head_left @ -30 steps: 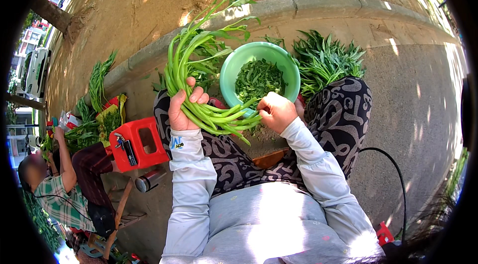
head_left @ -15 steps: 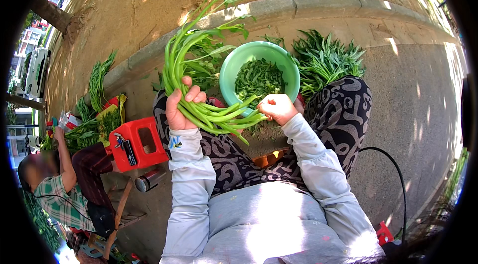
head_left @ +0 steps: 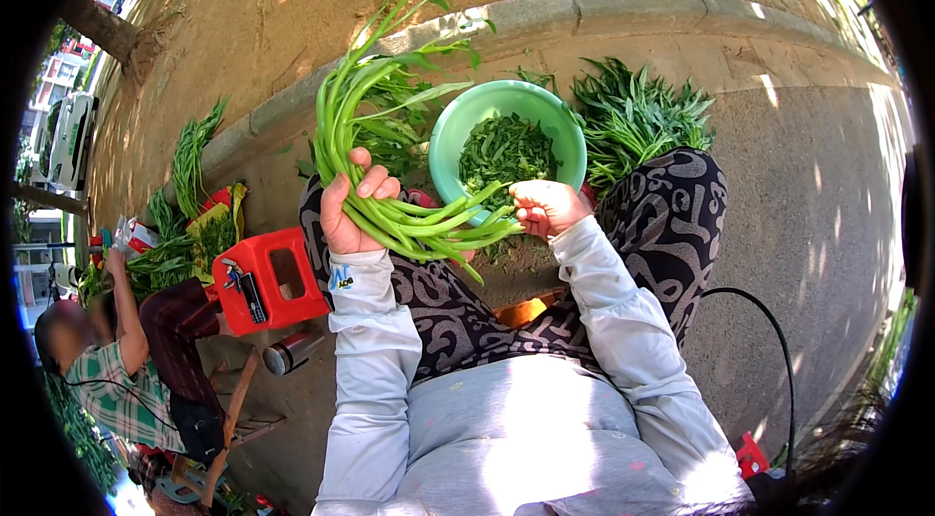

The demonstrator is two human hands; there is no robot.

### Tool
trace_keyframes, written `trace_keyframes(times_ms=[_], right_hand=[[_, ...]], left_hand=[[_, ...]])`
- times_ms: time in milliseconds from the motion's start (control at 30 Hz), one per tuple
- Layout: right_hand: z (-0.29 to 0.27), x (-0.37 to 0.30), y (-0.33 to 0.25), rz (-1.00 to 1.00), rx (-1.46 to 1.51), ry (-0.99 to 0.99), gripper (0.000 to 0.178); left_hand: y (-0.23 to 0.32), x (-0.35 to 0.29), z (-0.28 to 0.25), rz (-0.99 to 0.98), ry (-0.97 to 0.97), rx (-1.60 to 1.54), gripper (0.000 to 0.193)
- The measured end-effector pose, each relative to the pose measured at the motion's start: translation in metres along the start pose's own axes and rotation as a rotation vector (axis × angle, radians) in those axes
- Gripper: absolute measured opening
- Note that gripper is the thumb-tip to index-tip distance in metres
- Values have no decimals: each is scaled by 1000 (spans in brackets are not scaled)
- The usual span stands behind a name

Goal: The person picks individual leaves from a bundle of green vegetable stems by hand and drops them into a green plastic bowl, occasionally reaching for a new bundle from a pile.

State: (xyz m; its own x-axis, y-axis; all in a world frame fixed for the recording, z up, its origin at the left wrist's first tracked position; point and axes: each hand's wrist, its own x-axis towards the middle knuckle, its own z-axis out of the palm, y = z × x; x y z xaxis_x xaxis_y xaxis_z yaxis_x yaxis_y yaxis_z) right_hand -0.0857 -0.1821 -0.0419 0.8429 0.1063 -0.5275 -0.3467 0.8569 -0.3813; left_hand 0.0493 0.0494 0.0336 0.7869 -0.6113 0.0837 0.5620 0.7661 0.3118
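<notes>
Red stool (head_left: 259,255) — keys (head_left: 234,273), black handset (head_left: 254,299) on it; metal flask (head_left: 289,351) near — kerb (head_left: 531,21) beyond.

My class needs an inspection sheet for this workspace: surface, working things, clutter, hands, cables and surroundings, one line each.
Surface: grey pavement, sunlit in patches, edged by a kerb.
Working things: bundle of leafy green stems; green bowl holding leaves; leafy pile right of it.
Clutter: red stool at left, carrying keys and a black handset; flask beside it.
Hands: left hand wraps the bundle; right hand, fingers bunched, is at the stem ends, grip unclear.
Cables: one black cord curving right of the right leg; ends unclear.
Surroundings: seated person at left, near more greens; vehicle and tree trunk farther off.
</notes>
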Motion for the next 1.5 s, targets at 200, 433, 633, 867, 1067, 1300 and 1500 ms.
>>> trace_keyframes(times_ms=[200,433,633,867,1067,1300,1500], right_hand=[[14,-5,1,-258,-370,341,18],[28,-9,0,-572,-631,221,12],[29,-10,7,-784,-1024,169,12],[29,-11,4,-623,-1128,160,9],[22,-12,0,-254,-348,6,11],[14,-7,0,-223,-264,126,13],[17,-9,-1,-415,-421,322,12]], left_hand=[[-1,0,3,-8,-22,9,32],[0,0,2,-3,-28,22,32],[-2,2,3,-4,-30,22,32],[-3,1,5,-21,-31,25,32],[-4,1,7,-32,-39,-3,32],[-3,1,4,-28,-38,-55,31],[-1,3,-1,10,72,-71,29]])
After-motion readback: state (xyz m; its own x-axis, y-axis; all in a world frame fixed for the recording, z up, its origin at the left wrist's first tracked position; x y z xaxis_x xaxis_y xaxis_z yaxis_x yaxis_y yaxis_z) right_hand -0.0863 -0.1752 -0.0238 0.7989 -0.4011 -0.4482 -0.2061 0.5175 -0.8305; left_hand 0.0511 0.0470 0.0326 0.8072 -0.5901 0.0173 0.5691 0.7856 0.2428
